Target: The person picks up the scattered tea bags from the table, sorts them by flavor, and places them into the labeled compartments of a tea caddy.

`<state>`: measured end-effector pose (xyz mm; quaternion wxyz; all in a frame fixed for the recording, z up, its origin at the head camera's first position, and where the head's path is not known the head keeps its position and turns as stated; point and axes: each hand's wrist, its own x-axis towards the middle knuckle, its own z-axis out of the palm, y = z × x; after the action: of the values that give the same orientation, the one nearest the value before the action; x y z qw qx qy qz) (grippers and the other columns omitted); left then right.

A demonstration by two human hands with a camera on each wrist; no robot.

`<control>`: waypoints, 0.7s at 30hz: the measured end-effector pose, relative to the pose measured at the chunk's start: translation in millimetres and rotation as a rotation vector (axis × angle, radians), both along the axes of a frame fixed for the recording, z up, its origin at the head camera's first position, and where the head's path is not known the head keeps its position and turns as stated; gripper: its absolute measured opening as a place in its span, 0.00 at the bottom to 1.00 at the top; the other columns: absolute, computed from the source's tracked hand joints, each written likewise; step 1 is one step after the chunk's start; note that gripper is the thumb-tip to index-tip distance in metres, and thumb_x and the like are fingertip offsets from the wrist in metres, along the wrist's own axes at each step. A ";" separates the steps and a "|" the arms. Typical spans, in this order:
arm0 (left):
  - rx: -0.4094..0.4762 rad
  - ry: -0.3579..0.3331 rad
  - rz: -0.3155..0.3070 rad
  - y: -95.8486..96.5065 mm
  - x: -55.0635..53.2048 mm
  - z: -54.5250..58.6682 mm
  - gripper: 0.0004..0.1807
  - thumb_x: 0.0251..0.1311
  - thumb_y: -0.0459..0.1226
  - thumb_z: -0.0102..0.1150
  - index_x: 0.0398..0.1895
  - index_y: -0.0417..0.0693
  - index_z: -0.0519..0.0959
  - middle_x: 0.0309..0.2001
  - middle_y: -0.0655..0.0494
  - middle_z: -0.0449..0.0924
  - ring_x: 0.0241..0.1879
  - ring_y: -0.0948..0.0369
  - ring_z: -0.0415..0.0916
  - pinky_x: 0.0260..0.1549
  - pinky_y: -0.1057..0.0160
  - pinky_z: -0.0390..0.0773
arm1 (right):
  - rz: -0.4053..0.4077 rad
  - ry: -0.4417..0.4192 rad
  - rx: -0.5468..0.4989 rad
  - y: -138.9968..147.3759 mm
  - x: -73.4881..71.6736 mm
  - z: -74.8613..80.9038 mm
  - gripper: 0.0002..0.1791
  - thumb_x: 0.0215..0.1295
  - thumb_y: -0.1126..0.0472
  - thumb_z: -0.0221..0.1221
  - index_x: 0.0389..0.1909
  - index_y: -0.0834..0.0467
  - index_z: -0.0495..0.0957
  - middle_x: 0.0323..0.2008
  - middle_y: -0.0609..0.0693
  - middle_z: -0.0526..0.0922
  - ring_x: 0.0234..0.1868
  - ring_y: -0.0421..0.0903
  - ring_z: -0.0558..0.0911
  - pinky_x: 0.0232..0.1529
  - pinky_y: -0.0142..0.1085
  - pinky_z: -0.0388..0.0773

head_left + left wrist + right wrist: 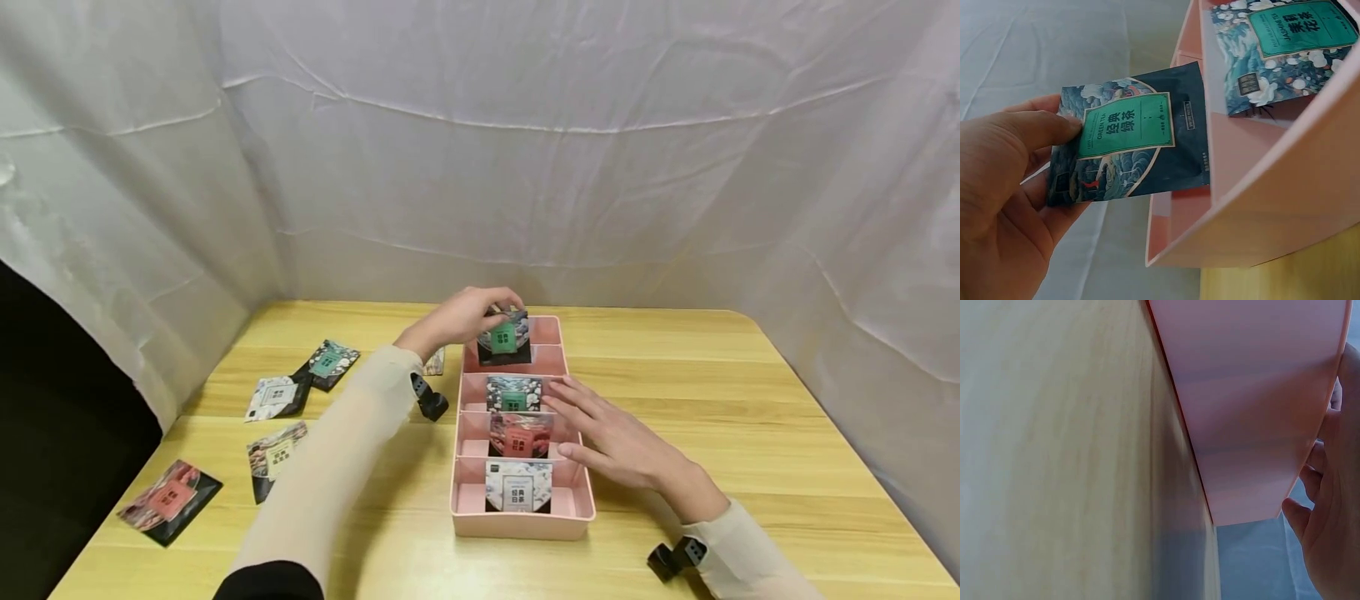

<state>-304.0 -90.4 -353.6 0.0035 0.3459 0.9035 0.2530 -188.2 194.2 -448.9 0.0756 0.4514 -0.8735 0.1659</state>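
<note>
My left hand [467, 318] pinches a dark green tea sachet [1129, 134] by one edge, thumb on its printed face. In the head view that sachet is held upright over the far end of a pink divided box [525, 525]. My right hand [622, 437] lies along the box's right rim, fingers extended and touching or nearly touching it. Standing in nearer compartments are a jasmine tea sachet [513, 393], a red-labelled sachet [521, 436] and a white sachet [518, 487]. The right wrist view shows the box's outer side wall [1254, 406] beside the fingers.
On the table's left lie a teal-labelled sachet [332, 364], a white one [273, 398], a yellow-labelled one [273, 457] and a red-labelled one [171, 502]. Another sachet [435, 362] shows partly behind the left forearm. White curtains [525, 167] hang behind the wooden table [712, 375].
</note>
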 end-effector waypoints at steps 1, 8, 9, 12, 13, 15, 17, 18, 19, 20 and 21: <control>-0.010 -0.002 -0.008 1.3 -0.8 -1.3 0.16 0.71 0.35 0.53 0.59 0.55 0.76 0.52 0.53 0.81 0.53 0.57 0.77 0.52 0.60 0.78 | 0.002 0.001 0.000 -0.1 0.0 -0.1 0.37 0.72 0.45 0.52 0.76 0.57 0.55 0.77 0.53 0.50 0.76 0.55 0.49 0.69 0.56 0.57; -0.069 -0.014 -0.054 8.2 -1.1 -8.3 0.15 0.72 0.35 0.52 0.58 0.55 0.76 0.51 0.54 0.82 0.51 0.59 0.78 0.51 0.61 0.78 | 0.014 0.003 0.015 -1.2 -0.9 -0.1 0.36 0.72 0.45 0.52 0.76 0.55 0.56 0.77 0.53 0.50 0.76 0.55 0.48 0.68 0.57 0.57; -0.072 -0.020 -0.061 8.6 -0.9 -9.2 0.15 0.72 0.35 0.52 0.58 0.55 0.76 0.51 0.54 0.82 0.51 0.59 0.78 0.51 0.62 0.78 | 0.013 0.004 0.016 -1.2 -1.0 -0.2 0.36 0.72 0.45 0.52 0.76 0.54 0.56 0.77 0.53 0.50 0.76 0.55 0.48 0.68 0.57 0.57; -0.076 -0.038 -0.082 8.9 -1.3 -13.5 0.15 0.72 0.36 0.52 0.59 0.54 0.76 0.52 0.55 0.81 0.51 0.60 0.78 0.50 0.63 0.78 | 0.015 0.012 0.012 -1.9 -1.2 -0.6 0.36 0.72 0.46 0.52 0.76 0.55 0.56 0.77 0.54 0.50 0.76 0.56 0.49 0.68 0.57 0.57; -0.078 -0.042 -0.089 8.9 -1.3 -15.2 0.16 0.72 0.36 0.52 0.60 0.53 0.76 0.52 0.55 0.81 0.51 0.61 0.78 0.51 0.63 0.78 | 0.016 0.014 0.007 -2.2 -1.2 -0.6 0.36 0.72 0.46 0.52 0.76 0.55 0.56 0.76 0.54 0.50 0.76 0.56 0.49 0.68 0.57 0.57; -0.082 -0.045 -0.094 8.6 -2.0 -19.0 0.16 0.72 0.36 0.52 0.60 0.53 0.76 0.53 0.57 0.80 0.52 0.62 0.77 0.53 0.62 0.76 | 0.017 0.013 -0.001 -2.6 -1.0 -0.7 0.36 0.72 0.46 0.52 0.75 0.56 0.57 0.76 0.54 0.51 0.76 0.55 0.49 0.68 0.57 0.57; -0.078 -0.057 -0.102 8.4 -2.1 -22.7 0.15 0.72 0.36 0.52 0.59 0.53 0.77 0.53 0.58 0.80 0.52 0.62 0.77 0.54 0.62 0.75 | 0.020 0.016 -0.007 -3.0 -0.8 -0.8 0.36 0.72 0.46 0.52 0.75 0.56 0.57 0.76 0.54 0.51 0.75 0.55 0.50 0.68 0.57 0.57; -0.073 -0.066 -0.106 8.3 -2.1 -24.1 0.15 0.72 0.36 0.53 0.59 0.53 0.77 0.53 0.58 0.80 0.52 0.62 0.77 0.54 0.62 0.75 | 0.021 0.018 -0.010 -3.1 -0.7 -0.9 0.36 0.72 0.46 0.52 0.75 0.56 0.57 0.76 0.54 0.51 0.75 0.55 0.50 0.68 0.57 0.57; -0.068 -0.073 -0.109 8.3 -2.0 -25.4 0.14 0.71 0.36 0.53 0.58 0.53 0.77 0.53 0.58 0.80 0.52 0.62 0.77 0.54 0.63 0.75 | 0.021 0.021 -0.011 -3.2 -0.6 -1.1 0.36 0.72 0.46 0.52 0.75 0.56 0.57 0.76 0.54 0.51 0.75 0.55 0.50 0.68 0.57 0.58; -0.062 -0.081 -0.113 8.4 -1.9 -26.5 0.14 0.71 0.36 0.53 0.57 0.53 0.78 0.53 0.58 0.80 0.52 0.62 0.77 0.54 0.63 0.75 | 0.020 0.023 -0.010 -3.3 -0.7 -1.3 0.36 0.72 0.46 0.51 0.75 0.56 0.57 0.76 0.54 0.51 0.75 0.55 0.50 0.68 0.57 0.58; -0.056 -0.092 -0.119 8.5 -1.8 -27.6 0.13 0.71 0.36 0.53 0.56 0.53 0.78 0.52 0.58 0.80 0.52 0.62 0.77 0.52 0.65 0.77 | 0.019 0.026 -0.009 -3.4 -0.7 -1.4 0.36 0.72 0.46 0.51 0.75 0.56 0.57 0.76 0.54 0.52 0.75 0.55 0.50 0.68 0.57 0.58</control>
<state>-305.8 -81.9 -381.2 0.0696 0.3866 0.8871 0.2424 -188.9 190.8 -450.3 0.0876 0.4616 -0.8672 0.1648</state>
